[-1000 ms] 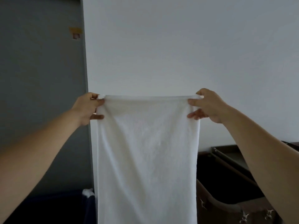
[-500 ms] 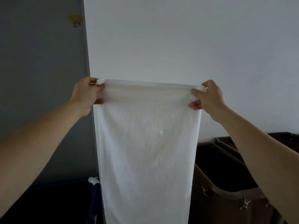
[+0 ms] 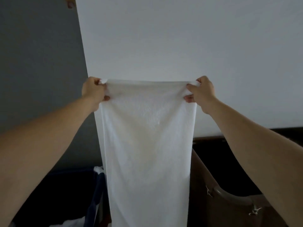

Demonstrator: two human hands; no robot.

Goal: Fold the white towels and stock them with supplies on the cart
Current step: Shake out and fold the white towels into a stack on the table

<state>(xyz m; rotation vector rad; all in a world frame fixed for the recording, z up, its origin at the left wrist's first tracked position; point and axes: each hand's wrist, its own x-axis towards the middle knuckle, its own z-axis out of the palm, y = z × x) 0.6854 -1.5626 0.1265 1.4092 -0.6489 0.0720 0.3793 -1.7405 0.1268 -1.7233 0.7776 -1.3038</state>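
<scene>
1. Towel [image 3: 147, 145]: plain white, no pattern.
2. Wall [image 3: 180, 38]: pale grey-white.
3. Door [image 3: 37, 63]: dark grey.
4. Bin [image 3: 229, 185]: brown, black inside.
5. Bag [image 3: 65, 194]: navy blue, white cloth at its rim.

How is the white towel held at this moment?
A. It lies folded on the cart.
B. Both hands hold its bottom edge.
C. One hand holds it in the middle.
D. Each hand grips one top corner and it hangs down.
D: the left hand and the right hand each grip a top corner of the towel, which hangs straight down between the arms.
</scene>
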